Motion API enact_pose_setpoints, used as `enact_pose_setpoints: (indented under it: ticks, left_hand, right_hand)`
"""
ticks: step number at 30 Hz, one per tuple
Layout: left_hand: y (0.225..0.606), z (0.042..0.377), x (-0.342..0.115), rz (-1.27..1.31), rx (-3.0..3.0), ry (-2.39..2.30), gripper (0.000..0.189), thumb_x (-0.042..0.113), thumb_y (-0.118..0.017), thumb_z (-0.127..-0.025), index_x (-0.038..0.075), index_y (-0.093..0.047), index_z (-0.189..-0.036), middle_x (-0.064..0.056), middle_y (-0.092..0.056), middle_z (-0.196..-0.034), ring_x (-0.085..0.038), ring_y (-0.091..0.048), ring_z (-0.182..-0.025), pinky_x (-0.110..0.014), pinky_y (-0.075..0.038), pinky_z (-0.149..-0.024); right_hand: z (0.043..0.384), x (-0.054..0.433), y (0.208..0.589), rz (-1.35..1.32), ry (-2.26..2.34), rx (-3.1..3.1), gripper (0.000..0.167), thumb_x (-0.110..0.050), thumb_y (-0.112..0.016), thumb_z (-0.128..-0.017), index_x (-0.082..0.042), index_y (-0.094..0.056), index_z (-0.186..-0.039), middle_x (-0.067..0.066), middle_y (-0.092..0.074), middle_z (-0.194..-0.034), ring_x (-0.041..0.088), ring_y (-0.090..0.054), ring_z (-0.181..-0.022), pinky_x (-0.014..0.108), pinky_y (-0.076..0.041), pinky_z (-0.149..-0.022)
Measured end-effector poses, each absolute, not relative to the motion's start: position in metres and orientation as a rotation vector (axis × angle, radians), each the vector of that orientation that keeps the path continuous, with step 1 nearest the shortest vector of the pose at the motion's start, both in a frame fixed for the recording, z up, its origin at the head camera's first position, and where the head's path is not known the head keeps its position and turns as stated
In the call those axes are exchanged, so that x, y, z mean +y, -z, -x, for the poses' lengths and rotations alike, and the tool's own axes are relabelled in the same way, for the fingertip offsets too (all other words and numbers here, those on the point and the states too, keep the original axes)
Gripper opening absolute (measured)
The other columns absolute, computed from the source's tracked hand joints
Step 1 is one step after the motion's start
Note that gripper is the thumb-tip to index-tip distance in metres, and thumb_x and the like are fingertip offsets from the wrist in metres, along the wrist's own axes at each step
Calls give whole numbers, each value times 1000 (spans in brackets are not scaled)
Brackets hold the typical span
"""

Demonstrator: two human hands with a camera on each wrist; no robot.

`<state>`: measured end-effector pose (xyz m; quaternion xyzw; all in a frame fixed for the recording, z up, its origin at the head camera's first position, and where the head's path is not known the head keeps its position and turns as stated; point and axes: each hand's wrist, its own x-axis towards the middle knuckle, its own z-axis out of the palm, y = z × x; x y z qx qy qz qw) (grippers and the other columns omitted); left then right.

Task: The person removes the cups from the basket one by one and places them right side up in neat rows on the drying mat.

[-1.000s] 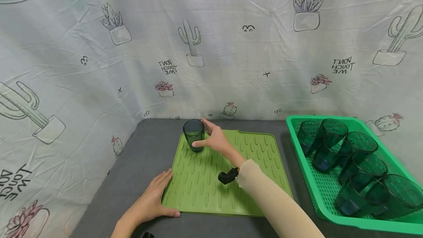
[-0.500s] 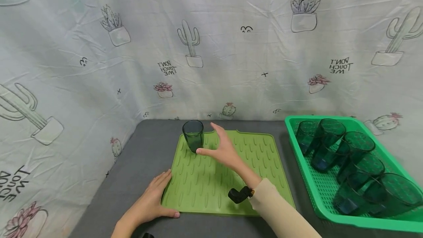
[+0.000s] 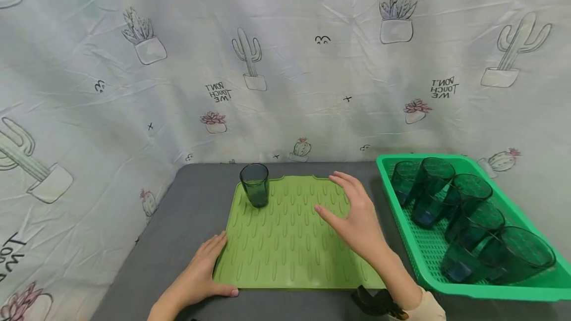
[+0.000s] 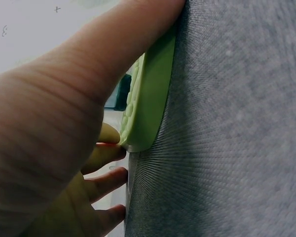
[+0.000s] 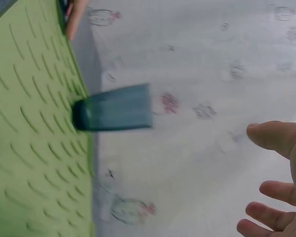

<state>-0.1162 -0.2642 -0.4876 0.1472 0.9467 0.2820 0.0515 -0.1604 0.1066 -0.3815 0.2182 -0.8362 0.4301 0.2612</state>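
Note:
A dark green drinking glass (image 3: 256, 187) stands upright at the back left corner of a lime green ridged mat (image 3: 285, 241). In the right wrist view the same glass (image 5: 118, 108) appears sideways, with nobody touching it. My right hand (image 3: 357, 222) is over the right side of the mat, thumb and fingers spread apart and holding nothing. At the mat's front left corner rests my left hand (image 3: 196, 276), fingers along the left edge and thumb at the front edge. The left wrist view shows those fingers (image 4: 106, 185) against the mat's corner.
On the right, a bright green plastic basket (image 3: 428, 266) holds several dark green glasses (image 3: 473, 194). The mat lies on a grey tabletop (image 3: 165, 232). Behind hangs a pale curtain (image 3: 285, 63) printed with cacti.
My right hand has let go of the glass and moved right and back toward me, away from it. The glass stays on the mat. My left hand keeps its place at the mat's corner.

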Motion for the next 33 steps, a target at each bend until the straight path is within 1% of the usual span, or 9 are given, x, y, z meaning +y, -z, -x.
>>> enact_pose_setpoints:
  ticks: [3,8,10,15,19,21,26,28,33]
  left_hand:
    - [490,115,-263,-459,2897,-850,130,72,-79,-60,-3,-28,-153,-23,-26,-156,-47,-19,-141,-68,-26,-103]
    - [489,116,-262,-468,2903,-849,130,72,-78,-60,-3,-28,-153,-23,-26,-156,-47,-19,-141,-69,-26,-103]
    - [488,116,-262,-465,2899,-850,130,72,-78,-60,-3,-28,-153,-23,-25,-156,-48,-19,-141,-69,-25,-103]
    - [489,116,-264,-465,2910,-844,130,73,-78,-60,-3,-28,-153,-23,-26,-156,-48,-20,-141,-69,-27,-102]
    - [490,116,-263,-462,2903,-844,130,73,-78,-60,-4,-29,-152,-24,-26,-155,-48,-20,-140,-69,-26,-102]
    - [490,116,-263,-454,2892,-843,130,73,-78,-60,-5,-28,-152,-24,-26,-156,-48,-20,-141,-69,-25,-103]
    - [489,117,-262,-450,2876,-859,129,71,-79,-61,-4,-27,-153,-23,-24,-157,-47,-18,-142,-69,-24,-104]
    - [489,117,-262,-448,2878,-858,129,71,-79,-61,-3,-27,-154,-22,-23,-157,-47,-18,-142,-69,-24,-104]
    - [487,116,-262,-422,2880,-842,130,72,-78,-61,-2,-26,-154,-21,-23,-158,-46,-17,-142,-69,-25,-104]
  right_hand:
    - [142,129,379,-543,-1093,-2221,64,-16,-86,-78,-7,-58,-134,4,-51,-140,24,-48,-127,46,-43,-95]
    - [122,166,380,-460,-1003,-2152,65,-7,-88,-71,-6,-62,-131,5,-56,-135,22,-51,-123,20,-36,-98]
    - [114,182,382,-386,-976,-2152,66,-6,-89,-69,-7,-63,-130,5,-57,-133,18,-50,-123,13,-32,-96]
    - [94,220,390,-156,-935,-2158,69,-2,-89,-66,-6,-64,-130,4,-58,-132,3,-46,-122,10,-31,-93]
    - [78,246,398,61,-910,-2142,68,0,-88,-67,-6,-65,-130,-5,-58,-131,-7,-44,-113,9,-32,-88]
    - [71,257,403,190,-891,-2128,66,-1,-88,-69,-7,-65,-131,-6,-58,-130,-8,-44,-112,8,-32,-88]
    - [59,287,418,476,-920,-2138,64,-1,-82,-77,-2,-58,-137,12,-54,-138,14,-43,-131,11,-30,-97]
    - [59,297,423,552,-986,-2147,65,-2,-80,-80,-1,-54,-140,15,-49,-142,22,-41,-135,14,-31,-100]
    - [66,307,428,645,-1089,-2140,66,-8,-78,-85,-1,-50,-143,13,-45,-145,22,-39,-137,19,-33,-102]
